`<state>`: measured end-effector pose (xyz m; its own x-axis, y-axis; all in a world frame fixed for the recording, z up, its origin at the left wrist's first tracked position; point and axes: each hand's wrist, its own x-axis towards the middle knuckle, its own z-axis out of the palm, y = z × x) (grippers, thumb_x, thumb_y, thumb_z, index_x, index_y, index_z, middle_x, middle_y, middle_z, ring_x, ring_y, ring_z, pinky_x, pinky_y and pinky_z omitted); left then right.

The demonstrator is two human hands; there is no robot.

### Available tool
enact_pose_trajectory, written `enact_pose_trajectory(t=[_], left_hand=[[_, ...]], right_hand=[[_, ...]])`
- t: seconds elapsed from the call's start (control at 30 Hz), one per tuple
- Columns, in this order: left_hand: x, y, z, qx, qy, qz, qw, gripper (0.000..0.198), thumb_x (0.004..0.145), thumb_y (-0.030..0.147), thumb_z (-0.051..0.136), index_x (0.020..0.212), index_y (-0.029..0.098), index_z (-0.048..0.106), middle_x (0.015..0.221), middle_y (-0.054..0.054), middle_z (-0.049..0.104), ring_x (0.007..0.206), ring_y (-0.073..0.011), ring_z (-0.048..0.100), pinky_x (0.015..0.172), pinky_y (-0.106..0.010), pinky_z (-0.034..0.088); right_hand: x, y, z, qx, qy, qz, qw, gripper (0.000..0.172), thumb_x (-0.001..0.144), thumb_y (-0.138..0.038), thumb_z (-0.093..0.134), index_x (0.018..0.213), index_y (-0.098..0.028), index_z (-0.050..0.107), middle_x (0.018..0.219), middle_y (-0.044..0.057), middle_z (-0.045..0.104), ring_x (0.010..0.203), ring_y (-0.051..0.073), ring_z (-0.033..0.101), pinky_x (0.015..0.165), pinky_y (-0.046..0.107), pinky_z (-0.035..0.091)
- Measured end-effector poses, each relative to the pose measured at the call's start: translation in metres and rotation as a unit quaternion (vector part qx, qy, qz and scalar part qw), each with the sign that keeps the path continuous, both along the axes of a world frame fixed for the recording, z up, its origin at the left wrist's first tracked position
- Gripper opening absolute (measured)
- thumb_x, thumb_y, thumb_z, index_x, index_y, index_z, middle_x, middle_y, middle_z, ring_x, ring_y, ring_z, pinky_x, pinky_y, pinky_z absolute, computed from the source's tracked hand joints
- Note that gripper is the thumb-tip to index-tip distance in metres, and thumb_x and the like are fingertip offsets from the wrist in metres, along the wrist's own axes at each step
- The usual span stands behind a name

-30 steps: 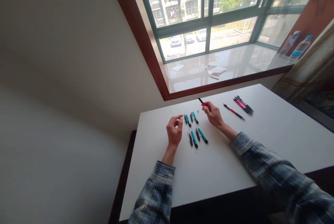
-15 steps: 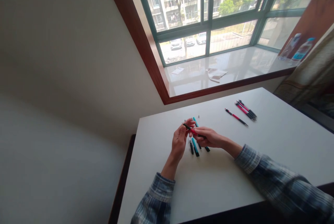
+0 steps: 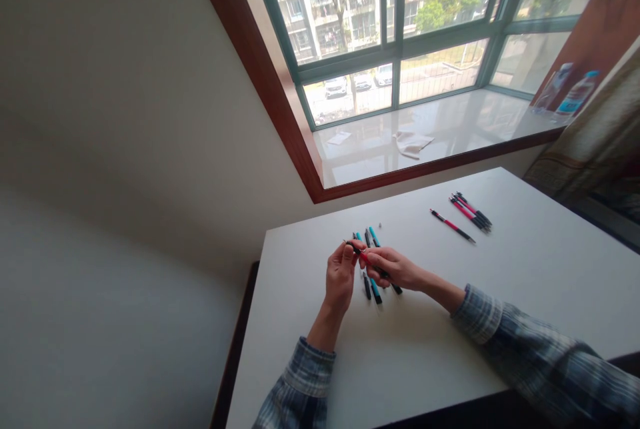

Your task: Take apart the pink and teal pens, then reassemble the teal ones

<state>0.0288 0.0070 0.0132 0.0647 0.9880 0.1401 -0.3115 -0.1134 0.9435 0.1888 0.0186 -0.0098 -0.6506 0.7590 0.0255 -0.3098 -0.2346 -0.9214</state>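
Note:
Between my two hands is a red and black pen (image 3: 367, 259), held at a slant above the table. My left hand (image 3: 341, 274) pinches its black upper-left end between thumb and fingers. My right hand (image 3: 397, 267) is closed round the lower-right part, which the fingers partly hide. Beneath and beside the hands lie several teal and black pens (image 3: 374, 288), some covered by the fingers. Farther right a single red and black pen (image 3: 453, 226) lies apart from a small bunch of similar red and black pens (image 3: 471, 211).
The white table (image 3: 425, 342) stands against the wall under a window. A tiny grey piece (image 3: 380, 225) lies beyond the teal pens. On the sill are a crumpled cloth (image 3: 413, 144), a paper slip (image 3: 339, 138) and plastic bottles (image 3: 577, 94). A curtain (image 3: 575, 156) hangs at right.
My hands have come slightly down and left with the red and black pen. My left fingers have folded in round its end, uncovering more of the teal pens behind.

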Motion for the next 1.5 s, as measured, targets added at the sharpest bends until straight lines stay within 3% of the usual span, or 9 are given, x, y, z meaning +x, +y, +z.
enact_pose_trajectory(t=[0.27,0.4,0.6,0.73,0.83,0.93,1.2,1.37,1.5], left_hand=[[0.000,0.000,-0.003,-0.014,-0.016,0.043,0.999,0.040,0.089,0.058,0.071,0.087,0.018,0.074,0.085,-0.003,0.065,0.069,-0.0122,0.055,0.067,-0.027,0.050],[-0.002,0.003,-0.005,-0.011,-0.022,0.057,0.998,0.036,0.084,0.052,0.078,0.085,0.017,0.075,0.085,-0.003,0.067,0.079,-0.0142,0.060,0.079,-0.028,0.052],[-0.006,0.005,-0.001,-0.033,-0.043,0.021,0.998,0.041,0.077,0.055,0.083,0.080,0.016,0.072,0.100,-0.008,0.068,0.091,-0.0181,0.064,0.083,-0.030,0.055],[-0.007,0.004,0.006,-0.045,-0.054,-0.026,0.997,0.037,0.079,0.048,0.084,0.101,0.019,0.077,0.105,-0.009,0.071,0.095,-0.0198,0.067,0.091,-0.036,0.056],[-0.006,0.003,0.006,-0.046,-0.038,-0.015,0.998,0.033,0.080,0.040,0.084,0.105,0.019,0.078,0.110,-0.010,0.073,0.099,-0.0223,0.068,0.094,-0.039,0.055],[-0.006,0.005,0.004,-0.038,-0.031,0.002,0.999,0.027,0.080,0.037,0.084,0.098,0.018,0.079,0.100,-0.008,0.075,0.093,-0.0207,0.069,0.092,-0.038,0.055],[-0.008,0.006,0.000,-0.023,0.003,0.035,0.999,0.027,0.077,0.039,0.086,0.089,0.018,0.074,0.092,-0.005,0.072,0.084,-0.0164,0.066,0.084,-0.031,0.055],[-0.008,0.005,0.001,-0.010,0.023,0.024,0.999,0.024,0.081,0.037,0.083,0.092,0.019,0.071,0.095,-0.006,0.073,0.089,-0.0179,0.067,0.086,-0.032,0.054],[-0.009,0.006,0.001,-0.011,0.026,0.032,0.999,0.024,0.082,0.036,0.082,0.093,0.019,0.070,0.096,-0.006,0.074,0.084,-0.0171,0.068,0.082,-0.032,0.055]], right_hand=[[-0.011,-0.006,0.003,0.073,-0.031,-0.070,0.994,0.044,0.100,-0.061,0.052,0.087,-0.019,0.053,0.064,-0.005,0.046,0.047,0.008,0.037,0.043,0.021,0.028],[-0.011,-0.011,0.006,0.148,-0.096,-0.132,0.975,0.035,0.102,-0.053,0.053,0.087,-0.021,0.052,0.062,-0.005,0.046,0.051,0.010,0.040,0.048,0.022,0.032],[-0.009,-0.013,0.005,0.204,-0.145,-0.168,0.953,0.032,0.104,-0.049,0.048,0.090,-0.021,0.054,0.060,-0.005,0.048,0.051,0.012,0.041,0.051,0.024,0.033],[-0.004,-0.009,0.004,0.252,-0.181,-0.192,0.931,0.037,0.107,-0.050,0.042,0.086,-0.021,0.055,0.066,-0.003,0.049,0.056,0.012,0.041,0.055,0.025,0.033],[0.000,-0.007,0.005,0.256,-0.187,-0.211,0.925,0.045,0.108,-0.053,0.036,0.081,-0.021,0.053,0.065,-0.003,0.048,0.055,0.013,0.041,0.056,0.026,0.034],[0.001,-0.005,0.006,0.260,-0.192,-0.214,0.922,0.046,0.108,-0.053,0.034,0.081,-0.021,0.055,0.065,-0.003,0.050,0.055,0.013,0.043,0.056,0.026,0.035],[-0.001,-0.004,-0.001,0.292,-0.221,-0.274,0.889,0.021,0.096,-0.042,0.063,0.094,-0.022,0.057,0.075,0.000,0.062,0.063,0.016,0.054,0.060,0.026,0.042],[0.001,-0.005,0.003,0.315,-0.251,-0.247,0.882,0.021,0.100,-0.042,0.058,0.102,-0.022,0.063,0.077,0.000,0.066,0.062,0.015,0.055,0.062,0.027,0.042],[0.006,-0.004,0.008,0.339,-0.260,-0.231,0.874,0.038,0.108,-0.043,0.042,0.092,-0.020,0.068,0.074,0.001,0.065,0.064,0.016,0.057,0.065,0.027,0.042]])
